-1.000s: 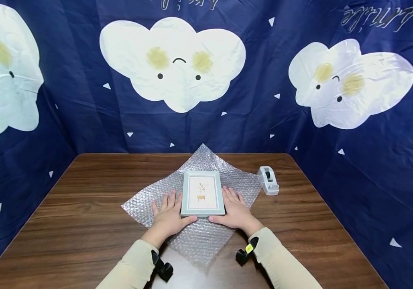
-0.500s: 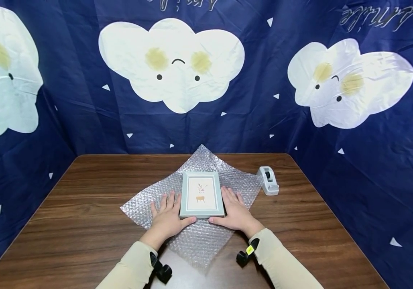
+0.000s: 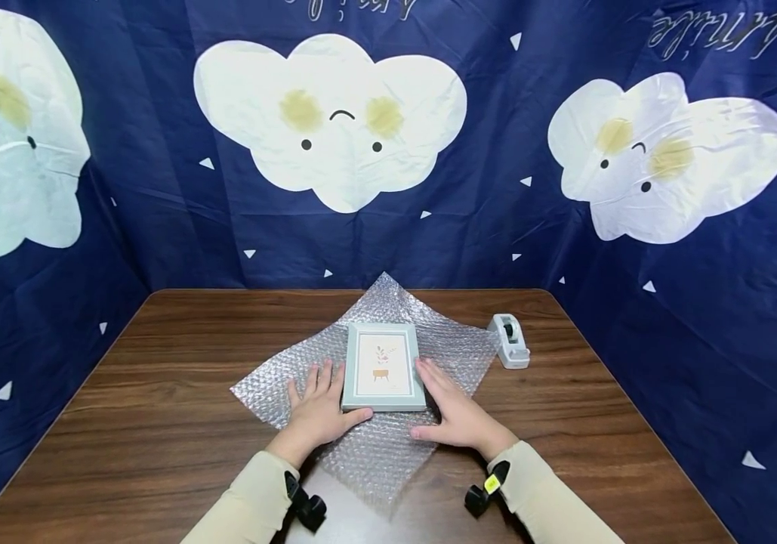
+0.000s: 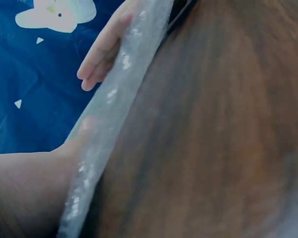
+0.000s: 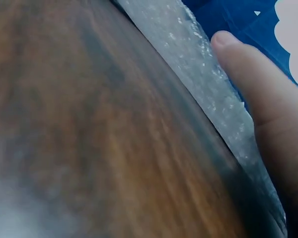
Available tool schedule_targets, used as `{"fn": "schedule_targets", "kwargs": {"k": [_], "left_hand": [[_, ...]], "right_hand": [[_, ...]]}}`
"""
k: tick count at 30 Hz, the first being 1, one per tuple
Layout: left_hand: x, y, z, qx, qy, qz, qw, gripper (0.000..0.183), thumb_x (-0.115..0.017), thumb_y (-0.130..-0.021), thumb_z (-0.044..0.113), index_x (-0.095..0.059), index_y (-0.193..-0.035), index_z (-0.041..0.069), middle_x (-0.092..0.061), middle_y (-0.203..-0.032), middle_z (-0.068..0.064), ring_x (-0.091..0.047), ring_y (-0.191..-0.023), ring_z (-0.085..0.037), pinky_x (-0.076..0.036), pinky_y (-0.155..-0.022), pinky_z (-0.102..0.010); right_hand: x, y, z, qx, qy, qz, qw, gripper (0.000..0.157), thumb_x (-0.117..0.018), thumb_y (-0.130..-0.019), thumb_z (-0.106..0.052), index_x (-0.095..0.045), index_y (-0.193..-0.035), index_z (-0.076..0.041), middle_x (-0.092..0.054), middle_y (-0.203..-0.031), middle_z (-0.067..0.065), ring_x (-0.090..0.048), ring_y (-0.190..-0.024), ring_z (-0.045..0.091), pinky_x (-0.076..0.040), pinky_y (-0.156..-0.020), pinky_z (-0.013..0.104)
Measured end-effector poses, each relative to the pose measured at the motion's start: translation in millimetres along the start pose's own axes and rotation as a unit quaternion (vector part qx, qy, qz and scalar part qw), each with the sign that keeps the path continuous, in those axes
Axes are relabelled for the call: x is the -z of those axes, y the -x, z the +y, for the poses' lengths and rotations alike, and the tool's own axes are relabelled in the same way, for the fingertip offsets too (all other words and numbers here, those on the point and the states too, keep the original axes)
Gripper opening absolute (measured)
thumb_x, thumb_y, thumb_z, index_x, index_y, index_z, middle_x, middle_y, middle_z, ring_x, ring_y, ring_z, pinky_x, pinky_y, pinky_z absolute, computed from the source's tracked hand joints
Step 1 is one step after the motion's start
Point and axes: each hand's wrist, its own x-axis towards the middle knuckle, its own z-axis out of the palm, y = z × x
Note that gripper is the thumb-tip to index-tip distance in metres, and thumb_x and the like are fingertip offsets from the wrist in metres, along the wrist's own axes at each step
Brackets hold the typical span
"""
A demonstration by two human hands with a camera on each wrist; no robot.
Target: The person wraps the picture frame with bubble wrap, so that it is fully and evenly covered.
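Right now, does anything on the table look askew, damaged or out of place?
Nothing stands out. The frame lies flat and square on the bubble wrap, which is laid as a diamond, far corner curling up slightly. Both hands, left and right, rest flat beside it. The tape dispenser stands upright.

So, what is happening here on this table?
A person sits at a wooden table with a small picture frame lying face up on a sheet of bubble wrap. The left hand lies flat on the wrap beside the frame, its thumb at the frame's near edge. The right hand lies flat on the wrap at the frame's other side. A tape dispenser stands to the right, untouched.
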Motion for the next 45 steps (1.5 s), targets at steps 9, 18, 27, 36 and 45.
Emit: {"fn": "schedule_targets", "kwargs": {"k": [9,18,27,36,45], "left_hand": [[15.4,-9.8,-15.7,-0.036,0.0,0.004,0.9993,0.111,-0.053,-0.081,0.084,-0.028,-0.161,0.01,-0.025,-0.164,-0.021,-0.02,-0.15,-0.046,-0.01,-0.113,-0.074],[25.4,-28.2,-33.3,-0.064,0.029,0.0,0.9975,0.085,-0.043,-0.095,0.073,-0.021,-0.163,0.027,-0.015,-0.166,-0.024,-0.009,-0.152,-0.047,0.005,-0.114,-0.072],[21.6,-36.6,-39.0,-0.065,0.036,-0.021,0.997,0.069,-0.038,-0.1,0.068,-0.026,-0.161,0.038,-0.01,-0.167,-0.023,-0.003,-0.152,-0.047,0.009,-0.113,-0.072],[13.5,-35.1,-43.1,-0.064,0.015,-0.018,0.9977,0.067,-0.031,-0.1,0.071,-0.023,-0.16,0.041,-0.01,-0.168,-0.019,-0.003,-0.153,-0.046,0.01,-0.114,-0.071],[12.9,-32.2,-44.3,-0.067,0.005,-0.02,0.9975,0.068,-0.029,-0.101,0.07,-0.023,-0.161,0.04,-0.009,-0.168,-0.019,-0.002,-0.153,-0.045,0.009,-0.114,-0.071]], "right_hand": [[2.2,11,-8,0.07,-0.004,-0.031,0.997,0.115,-0.077,-0.081,-0.06,-0.014,-0.163,-0.01,-0.018,-0.169,0.008,-0.015,-0.154,0.036,-0.021,-0.118,0.062],[0.6,16,-19,0.129,0.019,-0.04,0.991,0.12,-0.074,-0.075,-0.072,-0.021,-0.162,-0.009,-0.027,-0.166,0.005,-0.019,-0.153,0.033,-0.021,-0.118,0.061],[-6.2,15,-28,0.219,0.035,0.016,0.975,0.093,-0.08,-0.079,-0.059,-0.047,-0.152,-0.01,-0.047,-0.155,-0.003,-0.032,-0.149,0.031,-0.024,-0.118,0.058],[-7.5,10,-33,0.289,-0.003,0.087,0.953,0.032,-0.076,-0.092,-0.029,-0.073,-0.121,-0.017,-0.072,-0.123,-0.007,-0.054,-0.132,0.037,-0.035,-0.112,0.058],[-11.8,4,-34,0.303,-0.024,0.175,0.937,0.013,-0.074,-0.093,-0.014,-0.078,-0.106,-0.014,-0.077,-0.103,-0.005,-0.066,-0.116,0.033,-0.044,-0.105,0.055]]}}
